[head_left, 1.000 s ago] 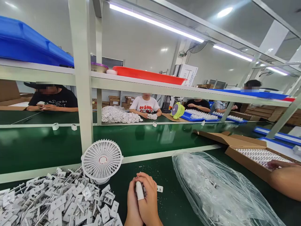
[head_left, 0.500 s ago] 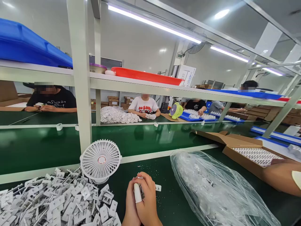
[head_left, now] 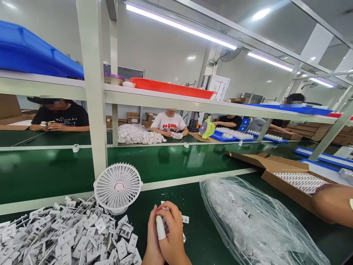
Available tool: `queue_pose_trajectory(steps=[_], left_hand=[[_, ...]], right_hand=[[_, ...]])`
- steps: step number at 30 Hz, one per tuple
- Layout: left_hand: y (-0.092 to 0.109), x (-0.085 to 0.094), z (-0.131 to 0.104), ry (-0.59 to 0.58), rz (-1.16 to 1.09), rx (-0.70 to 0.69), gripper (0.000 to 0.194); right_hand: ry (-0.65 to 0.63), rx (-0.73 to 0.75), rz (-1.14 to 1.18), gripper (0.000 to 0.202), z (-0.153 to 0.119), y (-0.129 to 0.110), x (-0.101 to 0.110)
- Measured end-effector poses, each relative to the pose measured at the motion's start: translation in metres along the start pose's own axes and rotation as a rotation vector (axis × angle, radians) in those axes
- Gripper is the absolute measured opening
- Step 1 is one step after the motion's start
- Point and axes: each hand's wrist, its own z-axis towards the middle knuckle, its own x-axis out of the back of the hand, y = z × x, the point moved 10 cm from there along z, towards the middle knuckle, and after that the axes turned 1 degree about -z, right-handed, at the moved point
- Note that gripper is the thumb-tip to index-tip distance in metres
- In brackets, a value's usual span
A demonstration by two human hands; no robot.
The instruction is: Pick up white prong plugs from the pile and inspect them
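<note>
Head view: your left hand point(head_left: 152, 235) and right hand point(head_left: 173, 233) press together around white parts point(head_left: 166, 223); the nine o'clock heap point(head_left: 66, 239) seems unfinished.

At 2 o'clock, the upright white rectangular panel point(head_left: 220, 86) behind the red plastic tray point(head_left: 171, 88) reads "ULTRASONIC", its letters running steeply along one edge. At 9 o'clock, white script on a co-worker's black short-sleeved T-shirt point(head_left: 72, 113) reads "Sunny day". Close to the middle, toward 10 o'clock, red lettering on another co-worker's white short-sleeved T-shirt point(head_left: 171, 120) is too blurred to read surely.
</note>
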Motion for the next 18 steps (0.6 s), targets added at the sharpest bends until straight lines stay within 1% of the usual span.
queue_pose_trajectory(steps=[4, 10, 15, 18], left_hand=[[-0.008, -0.004, -0.003, -0.019, -0.084, 0.066, 0.03], [-0.006, -0.011, -0.003, -0.035, -0.197, 0.064, 0.03], [-0.002, -0.005, -0.001, 0.002, -0.174, 0.036, 0.024], [-0.005, -0.001, -0.002, 0.012, -0.147, 0.058, 0.027]], right_hand=[[-0.008, 0.013, 0.007, 0.014, 0.001, -0.003, -0.001], [-0.001, 0.043, 0.034, 0.022, 0.003, -0.008, -0.001], [0.007, 0.056, 0.024, 0.02, 0.001, -0.01, -0.002], [0.007, 0.034, -0.006, 0.015, -0.001, -0.007, -0.003]])
